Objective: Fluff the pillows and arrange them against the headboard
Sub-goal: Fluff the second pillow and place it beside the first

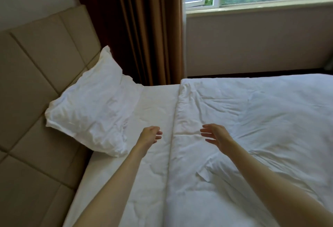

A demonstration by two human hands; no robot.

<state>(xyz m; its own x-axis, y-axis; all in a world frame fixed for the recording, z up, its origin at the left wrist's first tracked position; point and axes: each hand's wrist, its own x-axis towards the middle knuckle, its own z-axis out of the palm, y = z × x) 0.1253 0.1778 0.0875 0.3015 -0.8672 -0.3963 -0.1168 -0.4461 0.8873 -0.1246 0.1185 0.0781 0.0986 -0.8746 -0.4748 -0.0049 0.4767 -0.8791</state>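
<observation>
White cotton fills most of what I see: one pillow (93,104) lies at the far end of the bed, its long edge touching the padded beige headboard (41,61), tilted so that one corner points up toward the brown curtain (144,28). It looks rumpled and a bit flat, slumped rather than propped, which I read as a pillow not yet fluffed. I see only this one; if a second exists, it is outside my view.

Both of my hands hang above the bed with nothing in them. My left hand (150,135) has its fingers loosely curled and spread, near the pillow's lower corner but apart from it. My right hand (215,135) is open too, palm turned inward toward the left, over the folded edge of the duvet (252,118). The palms face each other as if sized for something wide and soft, so I judge this as a reach that suits taking the pillow by two sides.

The duvet is turned back short of the headboard, leaving a strip of bare sheet (155,104) where pillows can sit. That gap is why the pillow rests where it does. Next I would swing both hands left and take its ends; the loose cover may slip before the filling lifts.
</observation>
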